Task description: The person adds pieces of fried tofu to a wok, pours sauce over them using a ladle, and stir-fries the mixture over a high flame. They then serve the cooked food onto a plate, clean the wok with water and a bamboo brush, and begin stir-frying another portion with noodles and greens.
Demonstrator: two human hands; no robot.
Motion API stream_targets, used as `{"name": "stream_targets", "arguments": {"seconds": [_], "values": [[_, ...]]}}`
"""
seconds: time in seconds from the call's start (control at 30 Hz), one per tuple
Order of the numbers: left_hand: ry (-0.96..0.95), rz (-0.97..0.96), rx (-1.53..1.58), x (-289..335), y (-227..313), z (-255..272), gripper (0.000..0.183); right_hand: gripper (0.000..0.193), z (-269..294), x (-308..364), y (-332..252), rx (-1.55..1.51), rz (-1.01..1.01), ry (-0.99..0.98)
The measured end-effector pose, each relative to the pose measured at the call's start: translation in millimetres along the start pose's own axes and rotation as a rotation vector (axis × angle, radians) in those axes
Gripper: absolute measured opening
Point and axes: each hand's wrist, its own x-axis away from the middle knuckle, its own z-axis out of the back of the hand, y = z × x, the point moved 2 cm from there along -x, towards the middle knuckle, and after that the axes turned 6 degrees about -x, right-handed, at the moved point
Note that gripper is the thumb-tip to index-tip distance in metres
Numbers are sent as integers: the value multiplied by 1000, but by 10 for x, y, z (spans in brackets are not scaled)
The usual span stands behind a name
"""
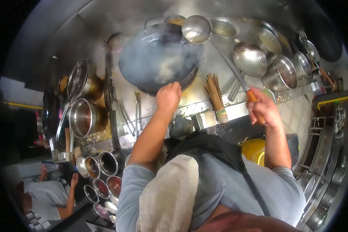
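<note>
Stained steel counter (216, 56) spreads out below a hazy metal back wall (116, 15) at 12 o'clock. On it sits a wok (143, 83), just off 12 o'clock from the left hand (169, 96) and touching it: that hand is closed at the wok's near rim, around the rim's 5 o'clock, with its fingertips hidden. From the right hand (263, 107) the wok lies at 10 o'clock, well apart. The right hand is wrapped around the orange handle of a ladle (197, 29), whose shiny bowl shows at the wok's 2 o'clock edge; whether they touch, I cannot tell.

Round, deep and dark, the wok shows 1 loop handle just short of 12 o'clock. Steam (152, 52) veils its inside, with a pale yellowish patch too blurred to identify.

At the wok's 3 o'clock, a strip of steel separates it from a perforated skimmer (250, 60); at 4 o'clock a stick brush (215, 92) is nearer. At 8 o'clock stand 2 steel pots (99, 120), and a dark dipper (116, 42) is near the rim at 10 o'clock. The counter's front edge passes under the left forearm (149, 135).
</note>
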Motion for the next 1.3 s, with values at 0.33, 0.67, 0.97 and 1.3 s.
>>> {"name": "stream_targets", "arguments": {"seconds": [0.33, 0.67, 0.97, 1.3], "values": [[-124, -58, 69, 259, 11, 190, 47, 57, 569, -151, 1088, 1072, 470, 819], [-62, -70, 77, 219, 35, 127, 56, 51, 2942, -469, 245, 1346, -121, 1130], [28, -13, 12, 227, -5, 91, 41, 50, 666, -503, 1104, 1492, -444, 177], [83, 71, 48, 159, -251, -100, 11, 89, 5, -489, 2135, 615, -100, 61]]}}
